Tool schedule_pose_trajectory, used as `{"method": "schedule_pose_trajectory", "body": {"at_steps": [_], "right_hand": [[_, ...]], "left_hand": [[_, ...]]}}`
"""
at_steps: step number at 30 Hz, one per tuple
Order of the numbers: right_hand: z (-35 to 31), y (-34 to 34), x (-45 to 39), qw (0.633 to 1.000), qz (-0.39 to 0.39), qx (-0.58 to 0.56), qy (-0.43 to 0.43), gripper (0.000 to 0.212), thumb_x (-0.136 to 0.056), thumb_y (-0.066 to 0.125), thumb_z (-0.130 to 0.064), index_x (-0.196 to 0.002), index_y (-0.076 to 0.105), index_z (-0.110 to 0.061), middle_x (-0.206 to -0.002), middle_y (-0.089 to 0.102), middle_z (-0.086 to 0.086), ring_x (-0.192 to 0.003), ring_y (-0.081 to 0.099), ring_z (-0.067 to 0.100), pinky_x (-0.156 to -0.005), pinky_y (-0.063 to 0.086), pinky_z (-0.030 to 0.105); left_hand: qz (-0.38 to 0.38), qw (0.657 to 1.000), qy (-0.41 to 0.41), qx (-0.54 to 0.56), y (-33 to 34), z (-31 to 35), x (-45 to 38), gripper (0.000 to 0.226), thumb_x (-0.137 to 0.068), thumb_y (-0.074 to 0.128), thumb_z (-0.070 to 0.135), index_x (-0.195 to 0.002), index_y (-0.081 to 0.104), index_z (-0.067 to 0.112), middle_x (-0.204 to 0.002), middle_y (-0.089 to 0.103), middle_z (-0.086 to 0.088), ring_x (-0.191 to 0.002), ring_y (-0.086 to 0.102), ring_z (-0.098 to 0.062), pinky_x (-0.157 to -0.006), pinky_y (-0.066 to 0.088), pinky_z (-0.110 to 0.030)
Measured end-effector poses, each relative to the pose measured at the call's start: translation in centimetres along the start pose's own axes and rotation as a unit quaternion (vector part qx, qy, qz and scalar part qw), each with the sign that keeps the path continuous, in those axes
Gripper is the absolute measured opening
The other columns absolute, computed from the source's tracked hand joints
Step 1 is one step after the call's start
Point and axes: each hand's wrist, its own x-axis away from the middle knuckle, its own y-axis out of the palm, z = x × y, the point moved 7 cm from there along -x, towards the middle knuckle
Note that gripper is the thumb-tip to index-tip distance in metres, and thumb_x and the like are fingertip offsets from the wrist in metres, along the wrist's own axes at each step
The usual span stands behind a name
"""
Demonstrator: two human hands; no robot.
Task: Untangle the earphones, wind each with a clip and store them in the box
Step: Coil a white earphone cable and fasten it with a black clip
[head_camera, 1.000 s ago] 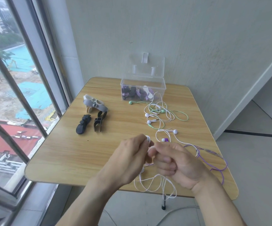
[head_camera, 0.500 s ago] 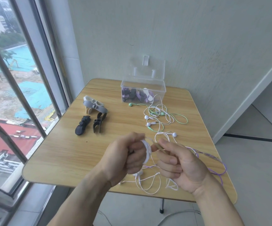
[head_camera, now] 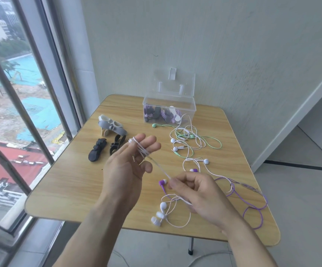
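My left hand is raised palm-up with straight fingers, and a white earphone cord is wound in several loops round them. The cord runs taut down to my right hand, which pinches it between thumb and fingers. Its white earbuds lie on the table near the front edge. A purple earphone trails to the right. A tangle of white and green earphones lies in front of the clear box, whose lid stands open; wound earphones sit inside. Black and grey clips lie at the left.
The wooden table stands in a corner, with a window and its metal bars along the left and a wall behind. The floor drops away at the right and front edges. A table leg shows below the front edge.
My left hand has opened from a fist and lifted, with the white cord now looped round its straight fingers. My right hand has drawn away to the right, pulling the cord taut.
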Motion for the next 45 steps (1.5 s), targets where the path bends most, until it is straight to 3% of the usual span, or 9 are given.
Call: {"method": "schedule_pose_trajectory", "body": {"at_steps": [6, 10, 14, 18, 22, 26, 33, 40, 45], "right_hand": [[-1.1, 0.7, 0.3, 0.998, -0.017, -0.025, -0.055, 0.025, -0.089, 0.073, -0.032, -0.098, 0.077, -0.009, -0.059, 0.046, -0.007, -0.050, 0.038, 0.007, -0.048, 0.033, 0.016], [-1.8, 0.0, 0.5, 0.995, 0.019, -0.049, -0.086, 0.024, -0.083, 0.068, -0.032, -0.091, 0.080, -0.013, -0.053, 0.043, -0.008, -0.052, 0.036, 0.012, -0.049, 0.032, 0.021], [-1.7, -0.9, 0.2, 0.992, 0.060, -0.068, -0.085, 0.025, -0.084, 0.067, -0.030, -0.085, 0.078, -0.008, -0.052, 0.045, -0.003, -0.051, 0.037, 0.015, -0.051, 0.035, 0.022], [-0.6, -1.5, -0.1, 0.992, 0.082, -0.088, -0.041, 0.024, -0.084, 0.077, -0.030, -0.074, 0.075, -0.008, -0.054, 0.042, 0.005, -0.049, 0.037, 0.017, -0.053, 0.038, 0.024], [0.0, -1.4, -0.3, 0.981, 0.076, -0.180, -0.006, 0.015, -0.077, 0.081, -0.027, -0.070, 0.075, -0.014, -0.053, 0.041, 0.004, -0.046, 0.036, 0.016, -0.051, 0.035, 0.025], [0.1, -1.5, -0.4, 0.960, 0.066, -0.270, 0.012, 0.012, -0.076, 0.071, -0.020, -0.077, 0.070, -0.008, -0.054, 0.041, 0.002, -0.041, 0.035, 0.015, -0.046, 0.031, 0.026], [0.8, -0.6, -0.3, 0.976, 0.011, -0.214, 0.045, 0.018, -0.081, 0.069, -0.022, -0.085, 0.073, -0.004, -0.060, 0.044, 0.003, -0.038, 0.025, 0.009, -0.040, 0.019, 0.020], [0.7, 0.9, 0.4, 0.996, -0.071, -0.006, 0.049, 0.021, -0.096, 0.064, -0.028, -0.092, 0.078, -0.013, -0.067, 0.053, 0.005, -0.044, 0.031, 0.010, -0.044, 0.025, 0.021], [0.2, 1.6, 0.6, 0.992, -0.117, 0.029, 0.020, 0.019, -0.097, 0.064, -0.027, -0.096, 0.076, -0.012, -0.069, 0.054, 0.005, -0.046, 0.036, 0.015, -0.044, 0.030, 0.023]], "left_hand": [[0.008, 0.979, 0.040, -0.199, -0.5, -0.2, 0.1, 0.022, -0.106, 0.041, 0.010, -0.113, 0.060, 0.004, -0.110, 0.075, -0.006, -0.099, 0.073, -0.017, -0.057, 0.043, -0.028], [-0.071, 0.902, 0.076, -0.418, 0.3, -1.0, 0.3, 0.024, -0.107, 0.043, 0.024, -0.109, 0.065, 0.014, -0.090, 0.076, 0.006, -0.073, 0.068, -0.002, -0.056, 0.039, -0.018], [-0.186, 0.851, -0.004, -0.492, 1.6, -2.8, 1.5, 0.040, -0.105, 0.041, 0.033, -0.081, 0.068, 0.016, -0.065, 0.069, -0.002, -0.056, 0.056, -0.010, -0.059, 0.040, -0.024], [-0.195, 0.814, -0.045, -0.546, 1.6, -3.3, 1.6, 0.055, -0.102, 0.045, 0.042, -0.055, 0.059, 0.015, -0.042, 0.046, 0.006, -0.042, 0.036, -0.013, -0.050, 0.031, -0.026], [-0.226, 0.875, -0.089, -0.419, 2.1, -3.2, 2.0, 0.055, -0.102, 0.048, 0.035, -0.054, 0.032, 0.015, -0.050, 0.026, 0.000, -0.046, 0.019, -0.016, -0.045, 0.018, -0.024], [-0.145, 0.958, -0.135, -0.207, 1.7, -2.1, 1.7, 0.049, -0.100, 0.048, 0.027, -0.058, 0.022, 0.023, -0.052, 0.013, 0.004, -0.051, 0.008, -0.015, -0.046, 0.006, -0.027], [-0.017, 0.992, -0.126, 0.021, -0.8, -0.8, 0.0, 0.045, -0.102, 0.038, 0.028, -0.058, 0.037, 0.022, -0.050, 0.021, 0.007, -0.041, 0.019, -0.010, -0.041, 0.010, -0.023], [0.030, 0.998, -0.012, -0.045, -1.5, 0.5, -0.7, 0.021, -0.102, 0.044, 0.017, -0.108, 0.060, 0.006, -0.094, 0.074, -0.008, -0.082, 0.072, -0.020, -0.039, 0.026, -0.020], [0.000, 0.963, 0.022, -0.268, -0.5, 0.1, -0.1, 0.016, -0.096, 0.056, 0.010, -0.107, 0.067, 0.010, -0.112, 0.073, -0.001, -0.098, 0.072, -0.013, -0.047, 0.033, -0.027]]}}
